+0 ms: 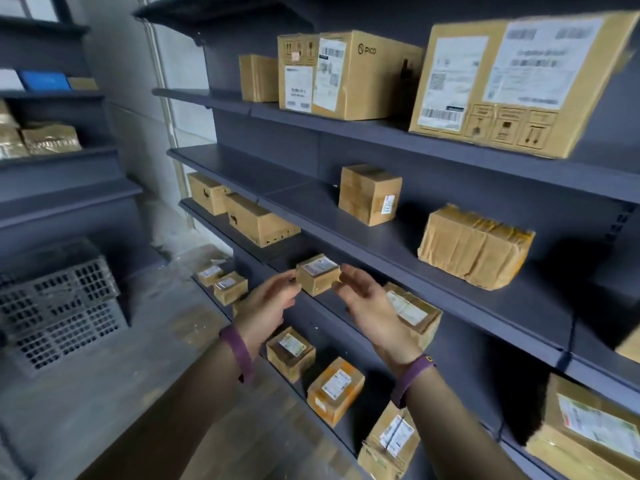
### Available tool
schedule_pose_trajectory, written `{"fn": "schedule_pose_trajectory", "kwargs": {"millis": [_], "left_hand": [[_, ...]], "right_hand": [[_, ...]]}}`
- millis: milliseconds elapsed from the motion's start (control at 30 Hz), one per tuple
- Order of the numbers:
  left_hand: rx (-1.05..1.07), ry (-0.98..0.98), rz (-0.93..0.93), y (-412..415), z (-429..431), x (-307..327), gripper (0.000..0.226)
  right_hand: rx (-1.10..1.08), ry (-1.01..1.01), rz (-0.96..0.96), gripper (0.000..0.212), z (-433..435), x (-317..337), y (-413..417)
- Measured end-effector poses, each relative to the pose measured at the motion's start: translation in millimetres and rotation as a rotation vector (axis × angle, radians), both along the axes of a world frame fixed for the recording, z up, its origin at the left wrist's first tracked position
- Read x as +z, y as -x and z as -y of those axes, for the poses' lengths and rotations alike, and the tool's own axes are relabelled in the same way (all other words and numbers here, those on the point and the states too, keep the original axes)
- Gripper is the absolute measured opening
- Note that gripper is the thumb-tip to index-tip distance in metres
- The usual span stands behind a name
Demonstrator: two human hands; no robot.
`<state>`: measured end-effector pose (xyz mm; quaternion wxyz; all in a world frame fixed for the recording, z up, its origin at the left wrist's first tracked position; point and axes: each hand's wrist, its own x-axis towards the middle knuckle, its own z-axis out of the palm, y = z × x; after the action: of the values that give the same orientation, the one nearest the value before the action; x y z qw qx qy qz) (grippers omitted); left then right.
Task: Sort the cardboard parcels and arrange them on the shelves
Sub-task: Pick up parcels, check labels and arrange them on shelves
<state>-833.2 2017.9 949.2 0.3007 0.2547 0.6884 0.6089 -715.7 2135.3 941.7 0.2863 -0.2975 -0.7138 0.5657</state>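
A small cardboard parcel [317, 274] with a white label on top hangs between my two hands, in front of the dark shelf unit [467, 303]. My left hand [268, 303] presses its left side and my right hand [367, 299] presses its right side, fingers stretched forward. Both wrists wear purple bands. Right behind my right hand lies a labelled parcel [412, 311] on a lower shelf. Two more small parcels [291, 353] [335, 389] sit on the shelf below my hands.
Large boxes [346, 74] [512, 84] stand on the upper shelf, a taped parcel [474, 245] and a cube box [369, 194] on the one below. A grey plastic crate [59, 306] rests on the floor at left. Another shelf unit [59, 157] stands far left.
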Motion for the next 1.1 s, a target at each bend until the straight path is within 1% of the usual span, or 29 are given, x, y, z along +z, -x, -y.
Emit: {"fn": "schedule_pose_trajectory", "kwargs": {"millis": [133,233,367,500,700,767,833,933,1000,1100], "left_hand": [[-0.009,0.003,-0.015,62,-52,-1,0.033],[-0.030,-0.034,-0.006,104,-96,5,0.035],[-0.069,-0.057,0.000,149,-147,12,0.036],[-0.115,-0.061,-0.003,188,-198,9,0.032],[-0.248,-0.057,-0.001,232,-275,-8,0.024],[-0.298,-0.039,-0.020,250,-303,-16,0.024],[-0.352,-0.026,-0.005,267,-328,-22,0.030],[-0.410,-0.029,0.025,290,-367,-32,0.048],[-0.468,-0.037,0.025,304,-391,-39,0.051],[-0.542,-0.013,-0.059,318,-423,-51,0.060]], "right_hand": [[-0.005,0.019,-0.019,0.046,-60,-5,60],[-0.034,0.025,-0.042,0.045,-108,-2,100],[-0.092,0.035,-0.059,0.042,-160,-2,136],[-0.226,0.050,-0.081,0.037,-205,-8,151],[-0.442,0.072,-0.068,0.029,-257,-24,166],[-0.506,0.082,-0.052,0.032,-271,-30,172],[-0.576,0.083,-0.037,0.036,-281,-37,178],[-0.739,0.064,-0.001,0.039,-292,-52,194],[-0.836,0.034,0.012,0.040,-295,-60,210],[-0.932,-0.034,0.080,0.039,-296,-61,233]]}}
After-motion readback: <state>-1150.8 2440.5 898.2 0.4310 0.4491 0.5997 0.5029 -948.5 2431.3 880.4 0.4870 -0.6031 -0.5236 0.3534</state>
